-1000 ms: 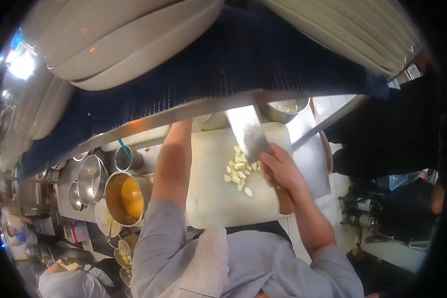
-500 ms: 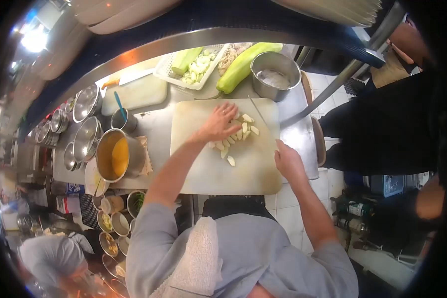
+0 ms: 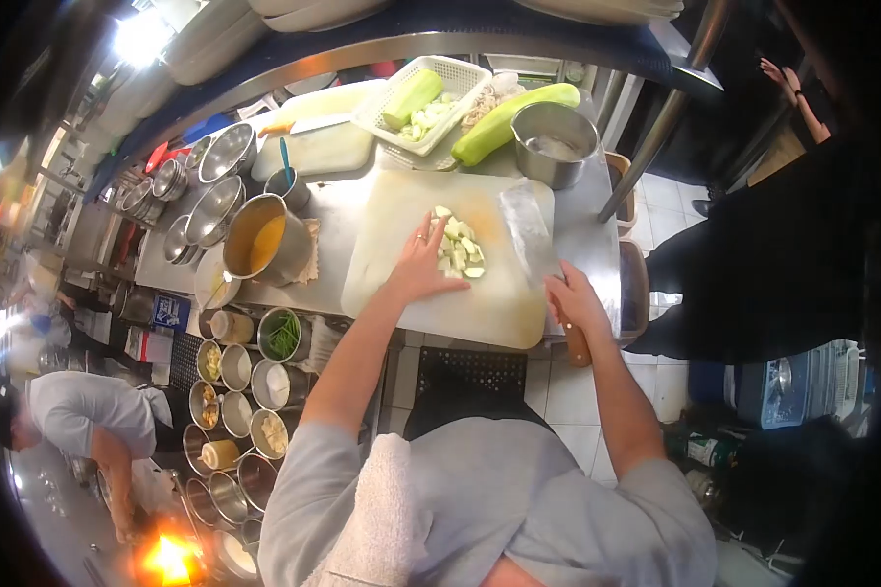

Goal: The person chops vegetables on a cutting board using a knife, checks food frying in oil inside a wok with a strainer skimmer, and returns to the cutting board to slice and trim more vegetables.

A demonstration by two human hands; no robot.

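Observation:
On the white cutting board (image 3: 401,220) lies a small pile of pale green-white vegetable chunks (image 3: 461,249). My left hand (image 3: 423,264) is at the pile's left side, thumb and fingers spread around it. My right hand (image 3: 576,298) grips a cleaver with a wooden handle (image 3: 577,345). Its broad blade (image 3: 526,230) is turned with the flat face up, over the right part of the board and apart from the chunks. Fingers hide part of the pile's left edge.
Behind the board are a white basket (image 3: 475,76) of cut vegetable, a long green gourd (image 3: 504,127) and a metal pot (image 3: 558,147). A pot of orange liquid (image 3: 264,240) stands left. A shelf (image 3: 411,42) hangs overhead; a co-worker (image 3: 98,416) is near a flame.
The scattered chunks are now gathered into a tighter pile beside my left hand. The cleaver has turned from edge-on to flat face up. The camera view has shifted.

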